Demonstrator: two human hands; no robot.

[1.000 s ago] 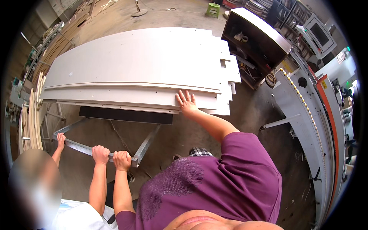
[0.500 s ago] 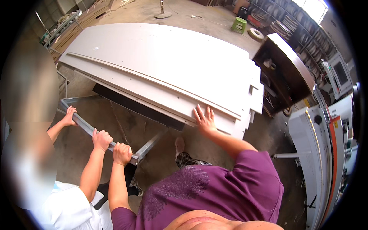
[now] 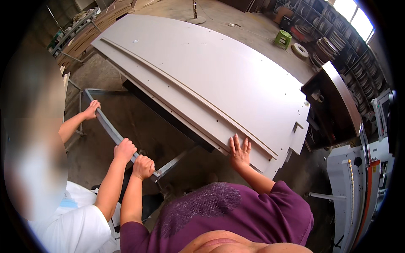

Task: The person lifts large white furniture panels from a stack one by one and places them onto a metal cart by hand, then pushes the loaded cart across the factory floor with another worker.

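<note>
My left hand (image 3: 143, 167) is wrapped round the near end of a grey metal bar (image 3: 106, 125), part of a cart frame. My right hand (image 3: 240, 152) lies flat with fingers spread on the near edge of a stack of white panels (image 3: 202, 63), which rests above the frame. A narrow strip panel (image 3: 185, 92) lies along the top of the stack. The far hand (image 3: 92, 110) and near hand (image 3: 125, 150) of a co-worker in white hold the same bar, left of mine. Beneath the stack a dark panel (image 3: 168, 118) shows.
At the right stand a dark brown cabinet (image 3: 337, 101) and a white machine (image 3: 339, 181) with an arm jutting out. Farther back are a green stool (image 3: 282, 39), a white roll (image 3: 300, 51) and shelves of rolls (image 3: 333, 44). Boards (image 3: 116, 23) lie at the far left.
In view, the stack and frame have shifted right and tilt more steeply, and the cabinet and machine sit lower. Both my hands keep their places on the bar and panels.
</note>
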